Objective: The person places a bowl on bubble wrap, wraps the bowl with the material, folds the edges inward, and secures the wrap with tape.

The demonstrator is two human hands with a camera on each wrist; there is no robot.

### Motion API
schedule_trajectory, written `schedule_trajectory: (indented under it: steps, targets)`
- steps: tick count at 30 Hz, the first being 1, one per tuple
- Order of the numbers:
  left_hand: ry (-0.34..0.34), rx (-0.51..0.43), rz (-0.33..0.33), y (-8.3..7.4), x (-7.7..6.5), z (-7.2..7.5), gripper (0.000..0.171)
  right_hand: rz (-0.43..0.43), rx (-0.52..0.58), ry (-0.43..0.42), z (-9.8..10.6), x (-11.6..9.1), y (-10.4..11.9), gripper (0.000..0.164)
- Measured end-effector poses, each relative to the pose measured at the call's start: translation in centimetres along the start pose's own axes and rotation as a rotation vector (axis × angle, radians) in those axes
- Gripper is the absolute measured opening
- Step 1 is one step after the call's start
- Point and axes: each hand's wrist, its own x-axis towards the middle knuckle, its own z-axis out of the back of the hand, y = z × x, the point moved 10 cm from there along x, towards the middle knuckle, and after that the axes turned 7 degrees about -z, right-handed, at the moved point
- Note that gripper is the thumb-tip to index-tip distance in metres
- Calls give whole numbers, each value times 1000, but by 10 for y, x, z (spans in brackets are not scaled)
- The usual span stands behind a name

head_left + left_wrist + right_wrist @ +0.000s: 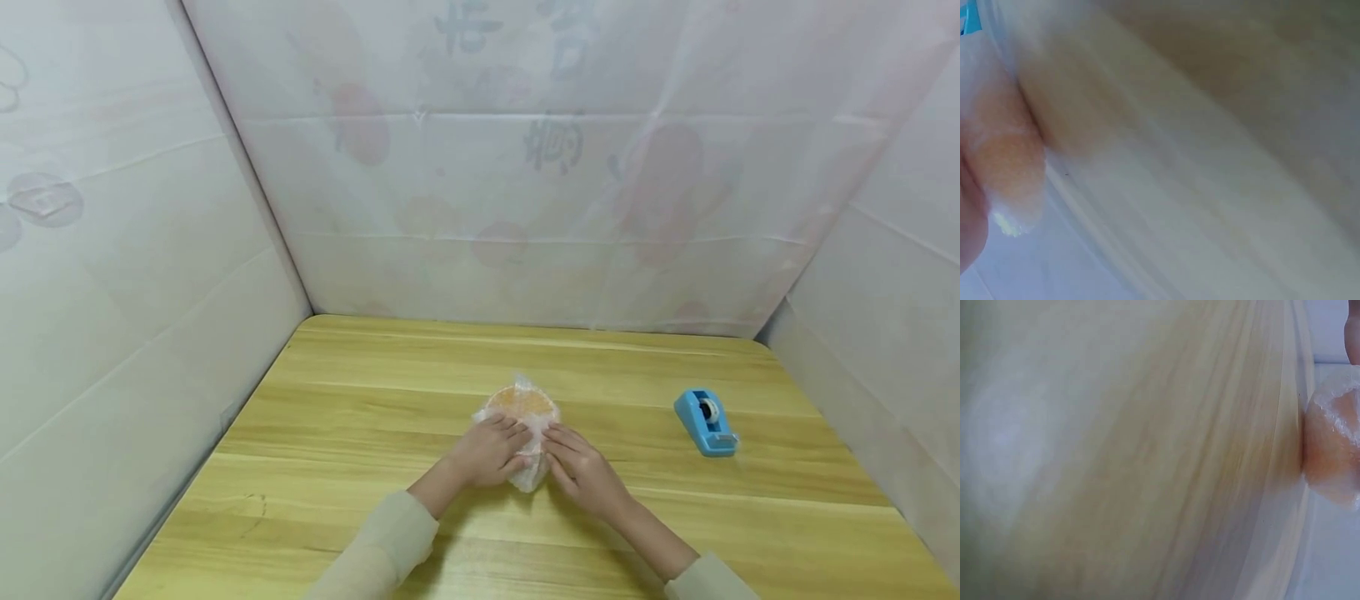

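On the wooden table lies a round orange object wrapped in clear bubble wrap (525, 404), its wrap ending in a point toward the person. My left hand (491, 450) rests on the left and top of the wrapping with its fingers laid across it. From the right, my right hand (588, 477) touches the wrapping's edge with extended fingers. In the left wrist view the orange wrapped object (1010, 156) stands at the left edge. The right wrist view shows the wrapped object (1329, 450) at its right edge. What kind of object is inside cannot be told.
A blue tape dispenser (707, 423) with a roll of tape stands on the table to the right. The wooden table (360, 375) is bounded by pale printed cloth walls (480, 192) at the back and both sides.
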Motion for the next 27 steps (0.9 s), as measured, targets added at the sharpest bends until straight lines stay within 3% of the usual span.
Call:
schedule_trajectory:
  steps: [12, 21, 27]
  targets:
    - [166, -28, 72, 3, 5, -6, 59, -34, 51, -13, 1, -1, -3, 25]
    - [235, -32, 92, 5, 8, -10, 62, -47, 62, -52, 12, -4, -8, 24]
    - [254, -24, 90, 6, 7, -13, 63, -220, 108, -147, 40, -16, -42, 21]
